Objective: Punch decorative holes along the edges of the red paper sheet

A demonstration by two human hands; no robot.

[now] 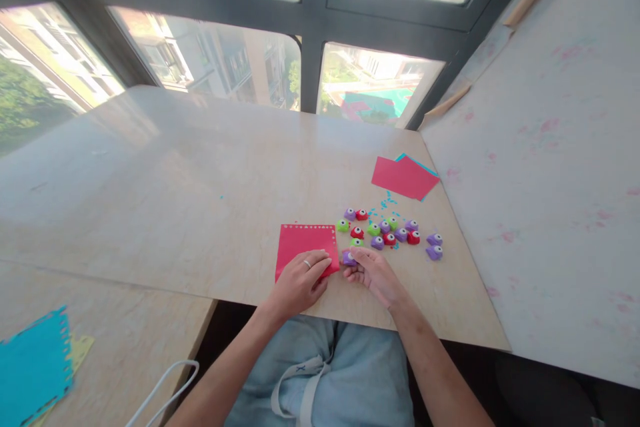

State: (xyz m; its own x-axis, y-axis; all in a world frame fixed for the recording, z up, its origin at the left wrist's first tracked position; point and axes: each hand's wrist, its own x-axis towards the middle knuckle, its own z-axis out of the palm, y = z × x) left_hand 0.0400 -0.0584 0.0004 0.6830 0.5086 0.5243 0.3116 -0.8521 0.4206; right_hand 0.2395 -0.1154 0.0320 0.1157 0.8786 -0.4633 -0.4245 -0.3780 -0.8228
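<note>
A red square of paper (303,243) with punched holes along its top and right edges lies near the table's front edge. My left hand (301,282), a ring on one finger, presses flat on its lower right corner. My right hand (374,271) grips a small purple paper punch (348,257) at the sheet's right edge. Several more small punches (385,232) in purple, red and green sit in a cluster just beyond my right hand.
A stack of red and blue paper sheets (404,177) lies further back right, with blue paper bits (386,201) scattered near it. A punched blue sheet (34,363) over a yellow one rests on the lower table at left. A wall (550,167) borders the right side.
</note>
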